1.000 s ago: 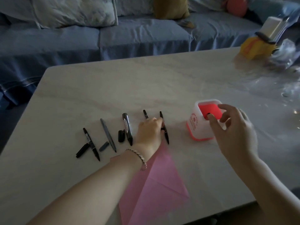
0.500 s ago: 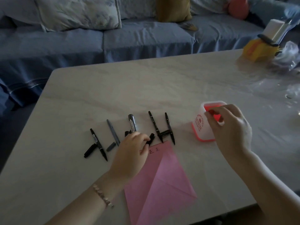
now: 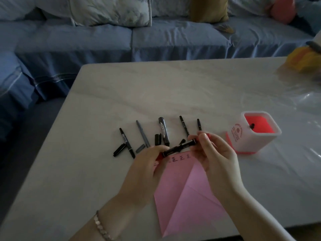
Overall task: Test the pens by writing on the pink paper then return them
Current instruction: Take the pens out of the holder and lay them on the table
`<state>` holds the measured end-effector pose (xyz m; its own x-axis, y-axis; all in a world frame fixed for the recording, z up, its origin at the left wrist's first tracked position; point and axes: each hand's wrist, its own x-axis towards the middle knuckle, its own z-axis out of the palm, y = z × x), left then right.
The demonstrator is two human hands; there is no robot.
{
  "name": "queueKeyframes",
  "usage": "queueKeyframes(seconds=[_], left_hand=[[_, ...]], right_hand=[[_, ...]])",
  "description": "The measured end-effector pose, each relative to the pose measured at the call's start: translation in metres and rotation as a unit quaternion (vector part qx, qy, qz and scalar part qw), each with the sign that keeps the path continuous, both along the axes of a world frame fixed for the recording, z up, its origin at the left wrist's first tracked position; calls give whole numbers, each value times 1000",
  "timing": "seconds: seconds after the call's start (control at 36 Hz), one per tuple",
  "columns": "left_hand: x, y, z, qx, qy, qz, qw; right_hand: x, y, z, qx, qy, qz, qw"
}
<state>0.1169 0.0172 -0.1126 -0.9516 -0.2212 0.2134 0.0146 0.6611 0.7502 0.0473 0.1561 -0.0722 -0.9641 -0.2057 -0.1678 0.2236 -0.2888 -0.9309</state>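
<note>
Both hands hold one black pen (image 3: 178,148) level above the top edge of the pink paper (image 3: 184,193). My left hand (image 3: 147,164) grips its left end and my right hand (image 3: 213,153) pinches its right end. The paper carries several small written marks (image 3: 180,158) along its top edge. Beyond the hands, several uncapped black and grey pens (image 3: 163,132) lie in a row on the table with loose caps (image 3: 119,149) beside them. The white and red pen holder (image 3: 255,136) stands to the right with one dark pen tip showing inside.
The pale marble table (image 3: 156,91) stretches away toward a blue sofa (image 3: 139,40) with cushions. A yellow object (image 3: 304,58) and clear plastic wrap (image 3: 305,101) sit at the table's far right. The table's left edge drops off near the sofa corner.
My right hand left the pen holder and came over to the paper. My left hand rose from the row of pens, and both now hold one black pen between them.
</note>
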Motion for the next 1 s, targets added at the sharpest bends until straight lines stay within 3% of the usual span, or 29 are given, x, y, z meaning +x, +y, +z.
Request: queueKeyframes(seconds=[0.25, 0.39, 0.64, 0.75, 1.0], left_hand=[[17, -2, 7, 33, 2, 3, 999], [18, 2, 9, 8, -8, -7, 1000], [19, 11, 1, -134, -43, -55, 989], [20, 9, -3, -169, -50, -53, 983], [24, 9, -7, -103, -18, -42, 994]], right_hand=[[11, 1, -9, -51, -56, 17, 997], [14, 4, -12, -22, -44, 36, 998], [32, -2, -27, 106, -3, 112, 988], [37, -6, -32, 100, -1, 96, 990], [40, -15, -39, 77, -25, 97, 992]])
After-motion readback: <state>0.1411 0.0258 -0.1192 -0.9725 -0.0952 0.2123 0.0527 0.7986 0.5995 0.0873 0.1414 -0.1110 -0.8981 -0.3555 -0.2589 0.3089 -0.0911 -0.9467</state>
